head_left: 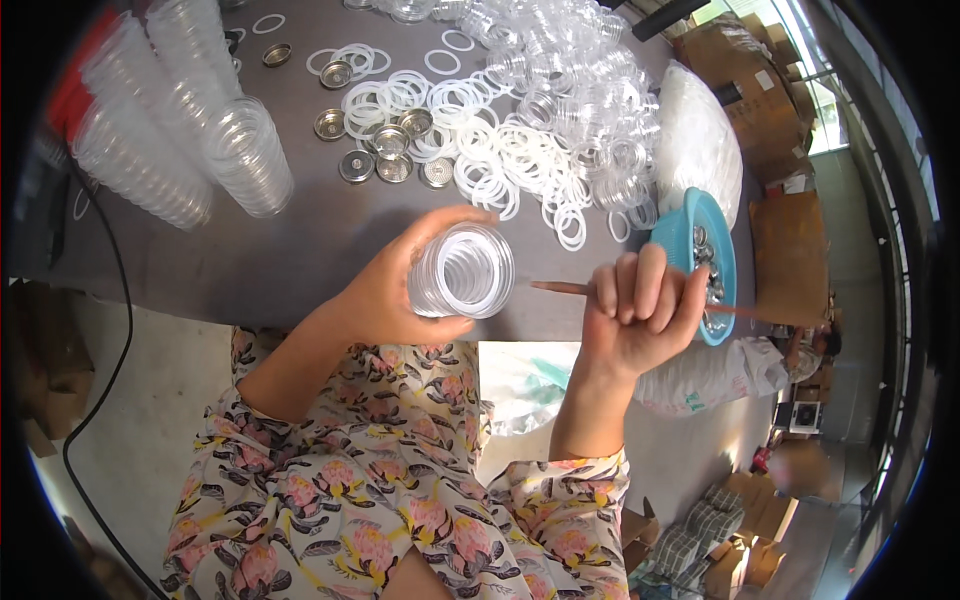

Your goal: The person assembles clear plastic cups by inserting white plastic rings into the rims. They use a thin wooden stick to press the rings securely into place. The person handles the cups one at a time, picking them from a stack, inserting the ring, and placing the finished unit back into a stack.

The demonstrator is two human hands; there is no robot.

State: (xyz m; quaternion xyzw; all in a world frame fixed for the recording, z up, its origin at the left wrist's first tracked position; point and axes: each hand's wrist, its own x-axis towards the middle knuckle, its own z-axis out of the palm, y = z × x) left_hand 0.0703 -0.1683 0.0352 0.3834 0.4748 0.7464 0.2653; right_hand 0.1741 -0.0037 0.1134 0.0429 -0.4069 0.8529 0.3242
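Observation:
My left hand [385, 285] is wrapped around a short stack of clear, ridged plastic rings [425, 290], held at the table's near edge. A white sealing ring [445, 285] shows around the stack's open top. To its right, my right hand [640, 310] is closed in a fist around a thin brown stick [558, 287]. The stick's tapered end points left toward the stack, and its reddish other end sticks out past the hand. Beyond my hands lies a heap of loose white sealing rings [500, 160]. Several round metal caps [391, 141] lie at the heap's left side.
Tall stacks of clear plastic cups [245, 150] stand at the left. Many clear plastic rings [570, 75] are piled at the back right, beside a filled plastic bag [695, 140]. A blue basket [690, 215] holding small metal parts sits at the right edge, near cardboard boxes [785, 250].

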